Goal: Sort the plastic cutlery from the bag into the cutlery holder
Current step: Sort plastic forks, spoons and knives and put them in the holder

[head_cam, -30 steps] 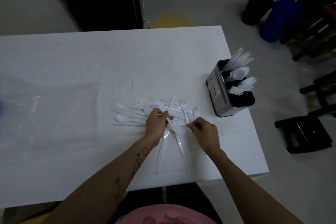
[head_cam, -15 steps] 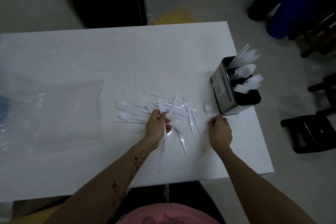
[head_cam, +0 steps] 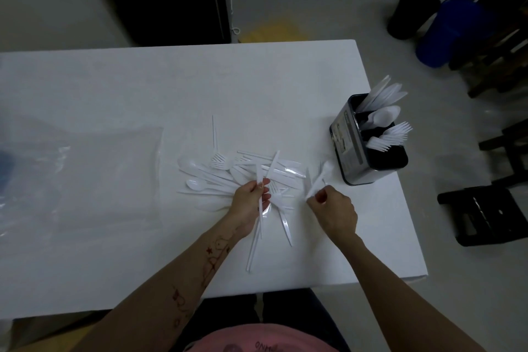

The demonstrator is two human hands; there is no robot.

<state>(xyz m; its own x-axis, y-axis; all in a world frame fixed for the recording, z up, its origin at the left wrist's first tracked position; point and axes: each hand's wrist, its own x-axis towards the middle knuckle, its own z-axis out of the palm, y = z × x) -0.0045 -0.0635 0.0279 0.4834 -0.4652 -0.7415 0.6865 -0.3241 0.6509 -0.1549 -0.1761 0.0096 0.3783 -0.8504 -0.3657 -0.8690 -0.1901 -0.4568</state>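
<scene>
A heap of white plastic cutlery (head_cam: 228, 174) lies mid-table: spoons, forks and knives mixed. My left hand (head_cam: 251, 200) rests on its near side and grips a long white knife (head_cam: 258, 226) by the shaft. My right hand (head_cam: 334, 211) is to the right of the heap and pinches a couple of white pieces (head_cam: 317, 180) that point up toward the holder. The black and silver cutlery holder (head_cam: 345, 146) stands near the table's right edge, with knives in the far section, spoons in the middle and forks nearest. The clear bag (head_cam: 85, 174) lies flat at the left.
The white table (head_cam: 171, 88) ends just right of the holder and just below my arms. On the floor to the right are a black stool (head_cam: 485, 214), a blue bin (head_cam: 445, 31), a black bin (head_cam: 411, 11) and dark chairs.
My right hand has drawn pieces out of the heap's right side and carried them toward the holder. My left hand stayed on the heap, holding the knife.
</scene>
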